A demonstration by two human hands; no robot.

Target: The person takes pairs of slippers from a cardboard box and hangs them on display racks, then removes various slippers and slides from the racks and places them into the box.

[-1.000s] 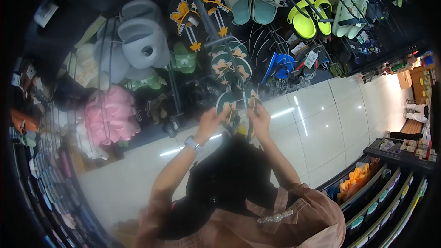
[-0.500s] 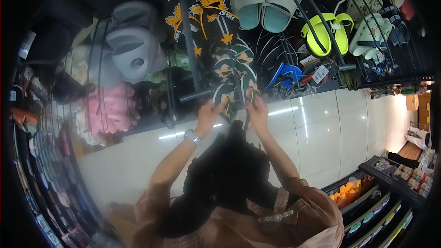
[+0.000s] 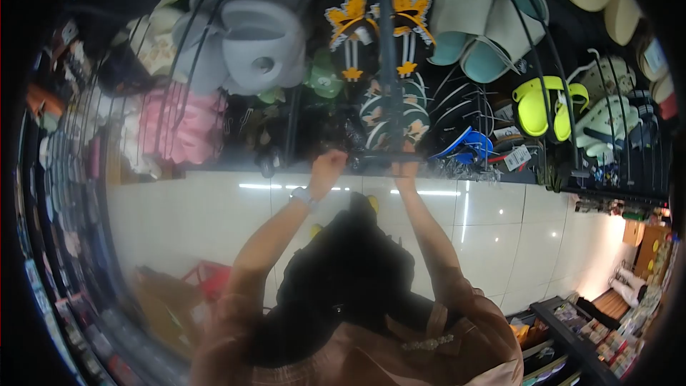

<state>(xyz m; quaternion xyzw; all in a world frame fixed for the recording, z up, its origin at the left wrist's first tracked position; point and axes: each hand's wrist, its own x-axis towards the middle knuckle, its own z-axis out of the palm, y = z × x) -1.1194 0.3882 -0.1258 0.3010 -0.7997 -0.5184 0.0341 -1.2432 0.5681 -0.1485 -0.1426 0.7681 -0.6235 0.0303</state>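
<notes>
Dark green flip-flops (image 3: pixel 395 118) with an orange leaf pattern hang one behind another on a rack. My right hand (image 3: pixel 406 170) is closed at their lower edge, its fingers partly hidden by a dark rack bar (image 3: pixel 386 155). To the left, my left hand (image 3: pixel 329 170) is curled closed beside the rack; what it holds, if anything, is lost against the dark background. A watch (image 3: pixel 302 194) is on my left wrist. Above hang black flip-flops with yellow maple leaves (image 3: pixel 413 11).
Grey slides (image 3: pixel 261 46) and pink footwear (image 3: pixel 182 125) hang at left. Pale green slides (image 3: pixel 461 11), yellow-green clogs (image 3: pixel 532 111) and blue footwear (image 3: pixel 468 144) hang at right. Below is a tiled floor (image 3: pixel 493 243); a red basket (image 3: pixel 207 279) stands at lower left.
Both hands have come away from the flip-flop pair they held together; the left has moved left, apart from the flip-flops. The view has shifted, so the rack appears further right and lower.
</notes>
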